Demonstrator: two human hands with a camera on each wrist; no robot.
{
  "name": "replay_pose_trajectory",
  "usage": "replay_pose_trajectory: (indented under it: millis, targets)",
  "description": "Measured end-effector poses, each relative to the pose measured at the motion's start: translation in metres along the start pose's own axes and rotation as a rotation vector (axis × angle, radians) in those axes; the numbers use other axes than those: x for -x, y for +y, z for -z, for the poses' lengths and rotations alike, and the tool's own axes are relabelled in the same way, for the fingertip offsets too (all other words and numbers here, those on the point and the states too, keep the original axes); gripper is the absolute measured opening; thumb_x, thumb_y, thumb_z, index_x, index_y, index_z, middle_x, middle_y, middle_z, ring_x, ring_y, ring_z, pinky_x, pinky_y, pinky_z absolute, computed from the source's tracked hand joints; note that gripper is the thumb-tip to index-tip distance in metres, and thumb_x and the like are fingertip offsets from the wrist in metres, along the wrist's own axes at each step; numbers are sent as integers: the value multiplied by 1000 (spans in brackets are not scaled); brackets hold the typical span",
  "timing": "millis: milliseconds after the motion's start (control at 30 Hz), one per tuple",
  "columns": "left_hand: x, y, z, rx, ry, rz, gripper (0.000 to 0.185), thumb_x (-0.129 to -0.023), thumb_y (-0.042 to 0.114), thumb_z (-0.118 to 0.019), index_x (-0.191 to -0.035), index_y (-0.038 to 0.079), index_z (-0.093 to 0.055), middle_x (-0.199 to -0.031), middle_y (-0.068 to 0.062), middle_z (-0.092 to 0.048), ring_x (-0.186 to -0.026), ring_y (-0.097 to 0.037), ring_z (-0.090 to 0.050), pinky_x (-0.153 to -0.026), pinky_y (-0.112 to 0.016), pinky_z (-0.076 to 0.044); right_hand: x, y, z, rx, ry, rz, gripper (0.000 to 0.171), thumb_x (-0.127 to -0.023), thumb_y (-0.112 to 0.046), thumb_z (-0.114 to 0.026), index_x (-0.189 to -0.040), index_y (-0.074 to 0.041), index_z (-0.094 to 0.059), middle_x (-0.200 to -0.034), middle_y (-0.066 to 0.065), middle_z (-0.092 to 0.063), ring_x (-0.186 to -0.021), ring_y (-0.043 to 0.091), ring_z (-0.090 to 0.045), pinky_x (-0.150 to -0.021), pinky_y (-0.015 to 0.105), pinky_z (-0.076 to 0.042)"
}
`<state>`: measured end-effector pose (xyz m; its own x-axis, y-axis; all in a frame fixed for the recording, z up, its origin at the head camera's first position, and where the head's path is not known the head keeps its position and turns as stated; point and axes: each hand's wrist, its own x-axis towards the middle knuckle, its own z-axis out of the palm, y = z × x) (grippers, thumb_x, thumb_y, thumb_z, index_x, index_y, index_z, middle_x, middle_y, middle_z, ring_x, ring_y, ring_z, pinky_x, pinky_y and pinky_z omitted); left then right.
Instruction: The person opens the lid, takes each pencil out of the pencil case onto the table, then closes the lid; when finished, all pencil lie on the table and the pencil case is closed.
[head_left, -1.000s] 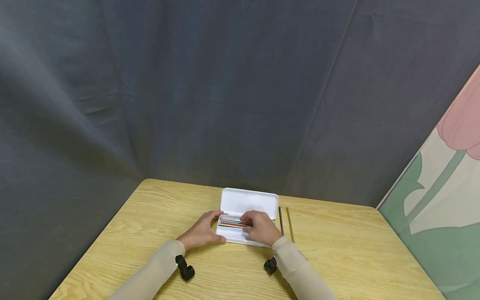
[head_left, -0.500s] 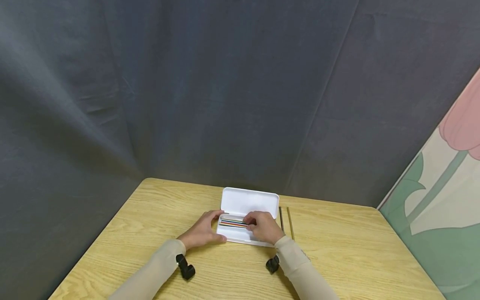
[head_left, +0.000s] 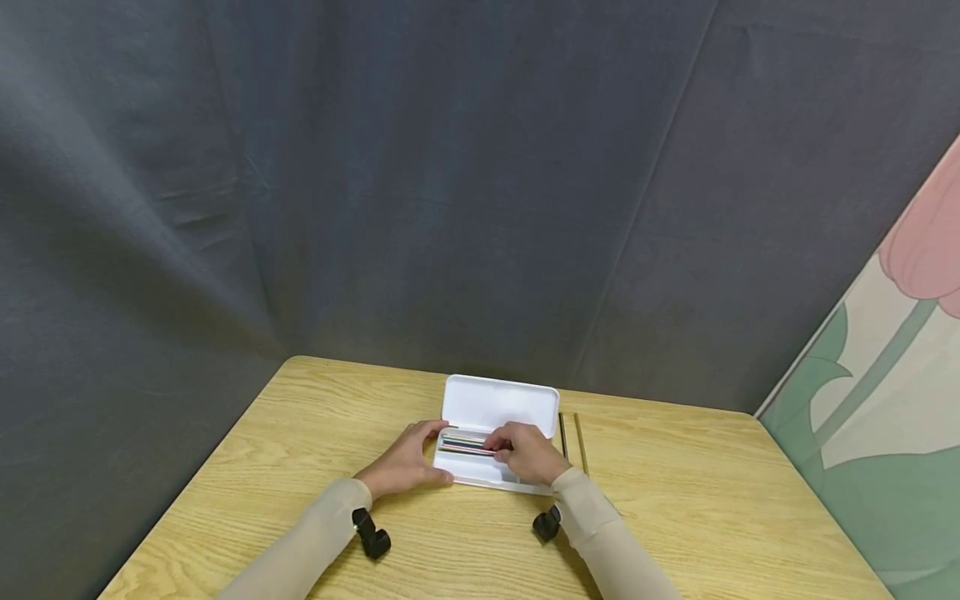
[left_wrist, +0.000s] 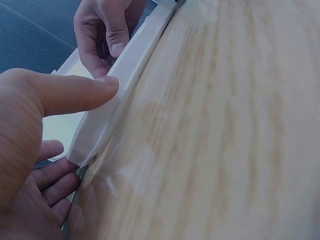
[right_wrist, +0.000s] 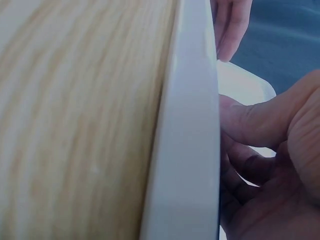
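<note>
A white pencil case point(head_left: 472, 472) lies on the table, its lid point(head_left: 498, 404) raised at the back. Several thin coloured pencils point(head_left: 461, 445) lie side by side in its left part. My left hand point(head_left: 403, 462) grips the case's left end; the thumb point(left_wrist: 85, 94) presses on the front wall in the left wrist view. Over the right part, my right hand point(head_left: 528, 456) reaches into the case and pinches at the pencils' right ends. The front wall point(right_wrist: 187, 130) hides those fingertips in the right wrist view.
Right of the case, a dark pencil point(head_left: 563, 437) and a brown pencil point(head_left: 582, 442) lie on the wooden table point(head_left: 712, 500). A dark curtain point(head_left: 465, 183) hangs behind the table. At the right hangs a flower-patterned cloth point(head_left: 892, 400).
My right hand has shifted slightly right along the pencils, and the pencils at its fingertips have moved a little. My left hand keeps its place on the case.
</note>
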<state>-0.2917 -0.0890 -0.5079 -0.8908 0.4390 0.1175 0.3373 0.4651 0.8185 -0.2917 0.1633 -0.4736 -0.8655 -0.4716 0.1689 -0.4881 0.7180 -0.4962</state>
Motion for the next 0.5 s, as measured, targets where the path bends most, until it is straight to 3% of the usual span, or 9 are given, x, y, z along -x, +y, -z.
replay_pose_trajectory:
  millis: [267, 500]
  targets:
    - [0, 2, 0, 1, -1, -7, 92, -65, 46, -82, -141, 18, -39, -142, -4, -40, -133, -24, -35, -110, -48, -30, 0, -1, 3, 10, -13, 18, 21, -80, -2, -69, -91, -19, -70, -80, -5, -65, -70, 3, -53, -63, 18, -44]
    - [0, -1, -1, 1, 4, -6, 93, -64, 47, -82, -141, 18, -39, -141, -4, -41, -132, -24, -36, -110, -48, -30, 1, -1, 0, 38, 27, 48, 19, -81, -3, -69, -82, -22, -69, -75, -11, -63, -68, 0, -54, -63, 17, -46]
